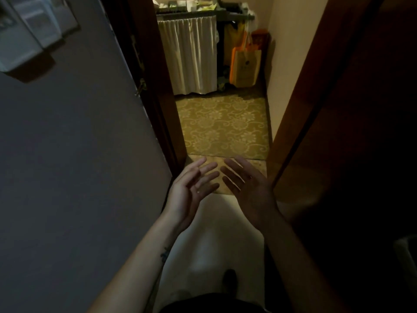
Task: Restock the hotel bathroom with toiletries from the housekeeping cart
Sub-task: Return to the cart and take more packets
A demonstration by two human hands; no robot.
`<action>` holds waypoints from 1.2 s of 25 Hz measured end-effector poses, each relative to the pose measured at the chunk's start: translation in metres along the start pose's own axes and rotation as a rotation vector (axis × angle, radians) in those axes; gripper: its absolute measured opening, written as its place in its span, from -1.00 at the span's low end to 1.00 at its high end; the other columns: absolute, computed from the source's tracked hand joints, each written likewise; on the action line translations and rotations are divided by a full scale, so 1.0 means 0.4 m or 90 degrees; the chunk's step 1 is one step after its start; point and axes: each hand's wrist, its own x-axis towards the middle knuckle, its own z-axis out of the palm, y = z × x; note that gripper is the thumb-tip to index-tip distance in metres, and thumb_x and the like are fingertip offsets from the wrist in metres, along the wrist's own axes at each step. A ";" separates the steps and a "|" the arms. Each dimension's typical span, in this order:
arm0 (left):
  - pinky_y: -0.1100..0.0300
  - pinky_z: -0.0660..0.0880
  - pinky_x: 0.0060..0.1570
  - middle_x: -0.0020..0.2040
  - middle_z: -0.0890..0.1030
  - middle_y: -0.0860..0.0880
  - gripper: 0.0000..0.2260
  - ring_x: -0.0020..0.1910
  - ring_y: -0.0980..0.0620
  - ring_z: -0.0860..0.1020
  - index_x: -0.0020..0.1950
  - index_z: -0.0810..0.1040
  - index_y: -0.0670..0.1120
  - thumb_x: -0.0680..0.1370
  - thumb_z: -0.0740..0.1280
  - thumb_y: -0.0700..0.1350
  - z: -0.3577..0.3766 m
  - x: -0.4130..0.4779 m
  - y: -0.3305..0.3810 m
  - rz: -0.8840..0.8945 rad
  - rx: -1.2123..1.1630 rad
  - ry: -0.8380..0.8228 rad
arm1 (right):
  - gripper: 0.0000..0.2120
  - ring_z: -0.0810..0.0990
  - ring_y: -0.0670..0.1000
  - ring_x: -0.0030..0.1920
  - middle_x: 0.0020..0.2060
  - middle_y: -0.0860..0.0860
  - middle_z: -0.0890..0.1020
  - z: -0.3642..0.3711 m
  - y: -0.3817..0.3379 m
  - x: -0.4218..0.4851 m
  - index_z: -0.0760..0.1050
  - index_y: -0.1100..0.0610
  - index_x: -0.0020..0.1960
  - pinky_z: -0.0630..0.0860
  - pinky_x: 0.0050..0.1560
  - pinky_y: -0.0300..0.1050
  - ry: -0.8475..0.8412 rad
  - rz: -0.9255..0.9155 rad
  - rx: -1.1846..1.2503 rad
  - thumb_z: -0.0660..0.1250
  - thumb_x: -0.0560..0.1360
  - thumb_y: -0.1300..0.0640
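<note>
The housekeeping cart (191,55) stands beyond the doorway at the top of the view, with a white pleated curtain on its front and assorted supplies (191,5) on its top shelf. My left hand (191,188) and my right hand (248,188) are held out in front of me, palms turned inward, fingers apart, holding nothing. Both hands hover over the threshold, well short of the cart.
A grey wall (79,154) with a white wall fixture (27,35) is on the left. A dark wooden door frame (162,98) and an open dark door (338,132) flank the narrow passage. Patterned carpet (223,125) leads to the cart. An orange-trimmed bag (244,64) hangs beside it.
</note>
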 end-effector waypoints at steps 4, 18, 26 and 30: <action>-0.04 0.59 0.17 0.27 0.64 -0.22 -0.68 0.27 -0.16 0.62 0.40 0.47 -0.17 0.69 0.10 -0.18 0.036 0.159 0.033 0.018 -0.010 0.028 | -0.68 0.67 0.08 0.22 0.22 0.10 0.68 0.035 -0.056 0.191 0.52 0.13 0.36 0.52 0.18 0.00 0.027 0.037 0.028 0.14 0.68 0.11; 0.05 0.63 0.03 0.22 0.69 -0.10 -0.71 0.21 -0.10 0.66 0.39 0.49 -0.08 0.68 0.18 -0.13 0.026 0.963 0.211 -0.006 0.036 0.000 | -0.66 0.63 0.12 0.28 0.25 0.10 0.66 0.065 -0.239 0.946 0.45 0.14 0.41 0.51 0.26 0.04 0.039 0.019 -0.079 0.11 0.68 0.15; 0.03 0.63 0.04 0.24 0.68 -0.12 -0.72 0.22 -0.12 0.65 0.35 0.51 -0.06 0.64 0.23 -0.10 0.052 1.353 0.395 -0.016 0.052 -0.037 | -0.65 0.66 0.13 0.24 0.18 0.12 0.70 0.153 -0.354 1.333 0.47 0.14 0.37 0.50 0.23 0.03 0.066 0.015 -0.022 0.04 0.69 0.16; 0.00 0.63 0.08 0.25 0.67 -0.12 -0.71 0.22 -0.13 0.65 0.38 0.49 -0.08 0.67 0.19 -0.11 0.066 1.556 0.428 -0.027 0.055 -0.036 | -0.64 0.63 0.11 0.29 0.26 0.13 0.66 0.144 -0.408 1.520 0.44 0.14 0.42 0.47 0.27 0.02 0.052 0.024 -0.021 0.05 0.69 0.13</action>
